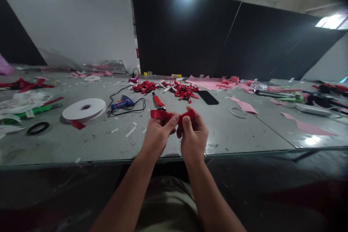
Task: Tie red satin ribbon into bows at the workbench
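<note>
A short piece of red ribbon (163, 115) is held just above the grey table (108, 141) near its front edge. My left hand (157, 136) pinches its left half with thumb and fingers. My right hand (193, 136) pinches its right half, where the ribbon folds over near the fingertips. The two hands are close together, thumbs nearly touching at the ribbon's middle. Behind them lie a red-handled cutter (157, 100) and a pile of finished red ribbon bows (185, 90).
A white tape roll (84, 109) and blue glue gun (122, 103) with black cord lie at the left. A black phone (207, 97), pink paper pieces (206, 82), a clear ring (238, 112) and assorted tools sit further back and right. Scraps litter the table.
</note>
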Demonstrator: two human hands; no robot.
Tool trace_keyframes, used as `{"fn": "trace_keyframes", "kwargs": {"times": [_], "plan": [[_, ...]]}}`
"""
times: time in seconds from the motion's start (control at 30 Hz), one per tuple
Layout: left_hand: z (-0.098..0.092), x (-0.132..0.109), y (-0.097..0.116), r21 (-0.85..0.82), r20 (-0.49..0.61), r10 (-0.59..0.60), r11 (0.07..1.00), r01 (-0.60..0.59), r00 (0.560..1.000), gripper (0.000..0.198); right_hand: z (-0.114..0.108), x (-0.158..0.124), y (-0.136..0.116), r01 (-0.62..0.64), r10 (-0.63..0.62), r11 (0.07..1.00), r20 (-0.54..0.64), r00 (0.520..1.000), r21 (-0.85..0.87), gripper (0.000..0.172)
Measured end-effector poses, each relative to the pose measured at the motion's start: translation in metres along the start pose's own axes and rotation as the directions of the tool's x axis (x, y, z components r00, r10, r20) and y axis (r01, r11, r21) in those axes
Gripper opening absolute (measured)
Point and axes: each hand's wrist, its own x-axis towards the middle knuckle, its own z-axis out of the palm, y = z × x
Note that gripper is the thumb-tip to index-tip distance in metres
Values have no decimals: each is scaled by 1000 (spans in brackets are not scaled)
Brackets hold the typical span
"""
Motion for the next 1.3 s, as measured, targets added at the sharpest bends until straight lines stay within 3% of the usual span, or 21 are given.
{"fn": "trace_keyframes", "kwargs": {"times": [0.17,0.4,0.5,0.6,0.67,0.73,0.9,1.07,1.3], "plan": [[-4,2,0,123,-177,108,989,-86,978,37,-1,-2,1,60,-60,998,37,998,-26,45],[-3,4,0,-40,-228,123,990,-136,966,33,-4,-8,-1,79,-79,996,-5,997,39,40],[-5,4,2,-84,-176,66,993,-81,982,32,-9,-3,-3,13,-10,1000,135,991,-16,34],[-8,3,5,-18,-24,-1,1000,0,1000,31,-14,4,-6,-9,44,994,321,946,-109,28],[-10,1,8,53,72,1,999,-5,997,27,-17,8,-6,-1,56,989,362,931,-148,28],[-10,-2,13,145,106,32,988,-47,994,28,-19,10,-5,-1,61,986,348,936,-169,27],[-9,-10,22,305,110,54,948,-86,992,60,-23,11,0,13,46,974,252,967,-228,31],[-11,-6,17,318,171,26,945,-80,985,27,-23,12,-2,45,0,958,157,988,-284,31],[-12,-2,13,484,142,102,861,-158,985,34,-21,12,-2,-11,38,977,119,992,-212,32]]}}
